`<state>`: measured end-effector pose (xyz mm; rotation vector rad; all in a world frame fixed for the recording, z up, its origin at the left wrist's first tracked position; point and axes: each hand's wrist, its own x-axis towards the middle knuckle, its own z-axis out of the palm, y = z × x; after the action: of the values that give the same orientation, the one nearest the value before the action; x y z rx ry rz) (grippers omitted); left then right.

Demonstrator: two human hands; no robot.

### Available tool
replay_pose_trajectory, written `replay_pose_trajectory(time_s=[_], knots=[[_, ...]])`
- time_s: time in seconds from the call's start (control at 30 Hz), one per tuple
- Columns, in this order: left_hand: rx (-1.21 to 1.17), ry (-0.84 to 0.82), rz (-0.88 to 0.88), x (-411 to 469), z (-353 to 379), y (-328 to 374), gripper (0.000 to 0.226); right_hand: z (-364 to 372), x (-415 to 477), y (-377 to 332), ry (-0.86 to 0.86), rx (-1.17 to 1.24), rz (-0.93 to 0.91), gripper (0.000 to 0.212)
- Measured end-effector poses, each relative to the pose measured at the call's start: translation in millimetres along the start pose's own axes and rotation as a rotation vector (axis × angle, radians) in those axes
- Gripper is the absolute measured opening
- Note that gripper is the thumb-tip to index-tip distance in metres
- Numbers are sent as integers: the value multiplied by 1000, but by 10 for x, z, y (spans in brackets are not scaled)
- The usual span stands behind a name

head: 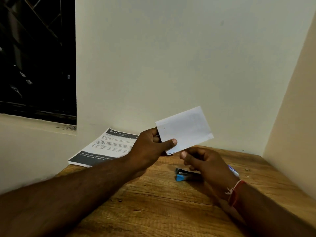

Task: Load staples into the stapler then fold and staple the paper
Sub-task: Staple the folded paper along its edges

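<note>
My left hand (pixel 153 144) holds a folded white paper (pixel 185 129) up above the wooden table (pixel 153 202), pinching its lower left corner between thumb and fingers. A small staple mark shows near the paper's left edge. My right hand (pixel 205 163) hovers just below the paper with its fingers curled loosely and nothing in them. Beneath that hand, a black and blue stapler (pixel 185 175) lies on the table, partly hidden by my fingers.
A stack of printed sheets (pixel 106 147) lies at the table's far left, against the wall. A small blue and white box (pixel 233 169) peeks out behind my right wrist. Cream walls close in at the back and right; a dark window is upper left.
</note>
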<state>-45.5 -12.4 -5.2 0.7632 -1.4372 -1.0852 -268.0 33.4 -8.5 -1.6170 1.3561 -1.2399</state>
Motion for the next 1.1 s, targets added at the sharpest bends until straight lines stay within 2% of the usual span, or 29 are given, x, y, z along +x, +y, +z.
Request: replay_pose_trajectory(time_s=[0.07, 0.17, 0.3, 0.33, 0.4, 0.43, 0.5, 0.63, 0.7, 0.77, 0.9, 1.1], knots=[[-7, -19, -10, -8, 12, -10, 45, -23, 11, -36, 49, 219, 28, 44], [79, 27, 26, -17, 30, 9, 60, -38, -4, -62, 67, 466, 54, 31], [511, 199, 249, -35, -30, 45, 91, -41, -6, -86, 103, 473, 24, 24], [613, 210, 347, -41, -55, 74, 86, -38, -9, -91, 111, 464, 21, 21], [773, 186, 546, -50, -78, 133, 58, -15, -17, -86, 115, 442, 11, 17], [796, 150, 586, -63, -69, 156, 45, 0, -24, -87, 123, 428, -2, 17], [725, 65, 530, -113, -7, 166, 35, 25, -30, -86, 150, 357, -60, 19], [691, -2, 425, -149, 88, 100, 33, 63, -52, -102, 126, 241, -201, 13], [660, -21, 399, -140, 89, 101, 27, 76, -72, -112, 95, 211, -263, 22], [616, -26, 362, -131, 80, 125, 22, 81, -75, -107, 78, 182, -293, 26], [528, -4, 294, -116, 74, 174, 20, 47, -63, -79, 64, 133, -342, 20], [399, -20, 231, -128, 50, 209, 17, 36, -81, -96, 78, 30, -385, 32]])
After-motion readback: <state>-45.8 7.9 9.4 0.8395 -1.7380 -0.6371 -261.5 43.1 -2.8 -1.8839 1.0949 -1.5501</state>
